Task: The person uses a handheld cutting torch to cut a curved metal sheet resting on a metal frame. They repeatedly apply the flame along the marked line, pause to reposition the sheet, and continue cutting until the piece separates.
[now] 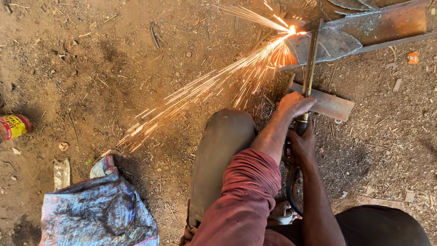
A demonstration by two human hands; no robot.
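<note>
Over at 9 o'clock a yellow and red can (pixel 13 126) lies in the dirt, with a crumpled printed sack (pixel 98 207) down at 7. Sparks (pixel 205 86) spray from 1 o'clock toward the middle. Left hand (pixel 293 104) is wrapped around the cutting torch (pixel 311 59) tubes just right of centre, right hand (pixel 302 145) is clamped on its handle right below. The torch tip sits on the rusty metal plate (pixel 334 43) at 1 o'clock, a flat steel bar (pixel 330 105) beside the hands
</note>
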